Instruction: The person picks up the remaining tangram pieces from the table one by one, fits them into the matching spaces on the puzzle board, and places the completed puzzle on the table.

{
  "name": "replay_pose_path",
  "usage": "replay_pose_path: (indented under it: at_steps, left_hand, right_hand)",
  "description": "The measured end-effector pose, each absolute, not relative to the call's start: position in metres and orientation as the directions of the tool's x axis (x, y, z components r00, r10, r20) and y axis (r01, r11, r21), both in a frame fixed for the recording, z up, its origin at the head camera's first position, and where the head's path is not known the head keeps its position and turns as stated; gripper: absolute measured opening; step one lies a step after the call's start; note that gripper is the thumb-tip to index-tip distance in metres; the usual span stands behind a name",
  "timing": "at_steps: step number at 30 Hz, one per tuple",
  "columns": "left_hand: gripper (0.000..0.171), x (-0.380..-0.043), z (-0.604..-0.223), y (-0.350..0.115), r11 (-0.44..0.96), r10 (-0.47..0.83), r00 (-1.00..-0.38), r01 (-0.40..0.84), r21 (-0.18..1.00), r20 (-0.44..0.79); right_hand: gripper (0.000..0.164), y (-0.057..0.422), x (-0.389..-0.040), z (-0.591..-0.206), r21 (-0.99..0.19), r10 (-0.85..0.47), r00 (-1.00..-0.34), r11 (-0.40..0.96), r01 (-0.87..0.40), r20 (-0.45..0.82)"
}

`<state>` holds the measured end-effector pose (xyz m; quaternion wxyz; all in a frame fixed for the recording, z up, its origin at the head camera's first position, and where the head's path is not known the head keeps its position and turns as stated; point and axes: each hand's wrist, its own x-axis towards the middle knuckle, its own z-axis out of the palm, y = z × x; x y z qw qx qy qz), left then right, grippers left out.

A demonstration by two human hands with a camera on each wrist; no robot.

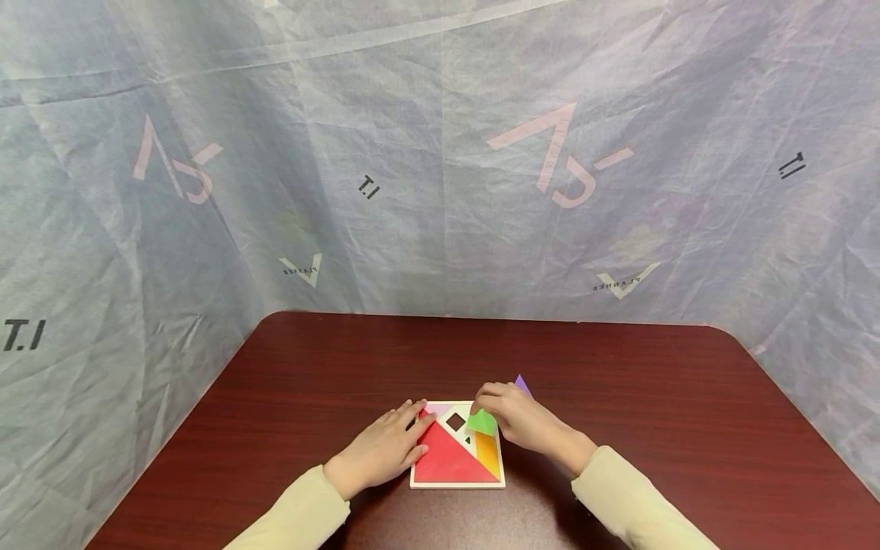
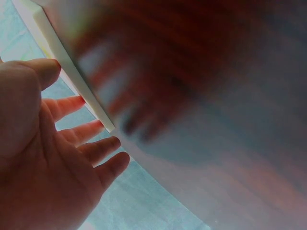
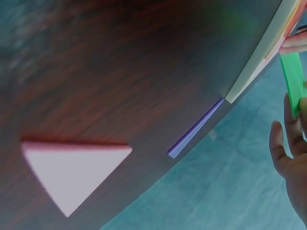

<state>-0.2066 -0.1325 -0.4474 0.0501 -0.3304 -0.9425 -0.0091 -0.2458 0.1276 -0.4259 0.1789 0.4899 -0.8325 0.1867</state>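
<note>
A white square tangram board [image 1: 457,485] lies near the front of the table. In it sit a large red piece [image 1: 447,454], a yellow-orange piece [image 1: 487,452] and a small lilac piece [image 1: 438,409]. My left hand [image 1: 385,447] rests at the board's left edge, its fairly straight fingers reaching over the red and lilac pieces. At the upper right of the board, my right hand [image 1: 516,412] pinches a green piece [image 1: 482,422], tilted over the yellow-orange one. The right wrist view also shows the green piece [image 3: 293,82] between the fingers.
Just behind my right hand lies a purple triangle [image 1: 522,384]. A pale triangle [image 3: 74,175] lies on the table in the right wrist view. Dark red wood forms the tabletop [image 1: 330,359]; a grey printed cloth [image 1: 440,153] hangs around its back and sides.
</note>
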Motion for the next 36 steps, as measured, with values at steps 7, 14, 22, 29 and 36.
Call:
replay_pose_path:
  at_steps: [7, 14, 22, 29, 36]
  left_hand:
    - [0.047, -0.207, -0.446, -0.132, 0.780, 0.623, -0.775, 0.625, -0.016, 0.102]
    - [0.047, -0.207, -0.445, -0.132, 0.784, 0.620, -0.780, 0.621, -0.013, 0.092]
    - [0.047, -0.207, -0.445, -0.132, 0.784, 0.619, -0.781, 0.620, -0.016, 0.085]
    - [0.047, -0.207, -0.448, -0.133, 0.782, 0.622, -0.778, 0.623, -0.021, 0.091]
    - [0.047, -0.207, -0.448, -0.133, 0.781, 0.622, -0.777, 0.624, -0.017, 0.097]
  right_hand:
    - [0.030, 0.123, -0.249, -0.426, -0.225, -0.750, -0.474, 0.418, -0.880, 0.460]
    - [0.028, 0.119, -0.249, -0.425, -0.291, -0.743, -0.505, 0.414, -0.862, 0.440]
    - [0.030, 0.112, -0.248, -0.423, -0.357, -0.727, -0.576, 0.460, -0.813, 0.374]
    - [0.027, 0.106, -0.246, -0.422, -0.385, -0.725, -0.610, 0.489, -0.783, 0.321]
    - [0.027, 0.103, -0.248, -0.425, -0.392, -0.729, -0.602, 0.475, -0.788, 0.325]
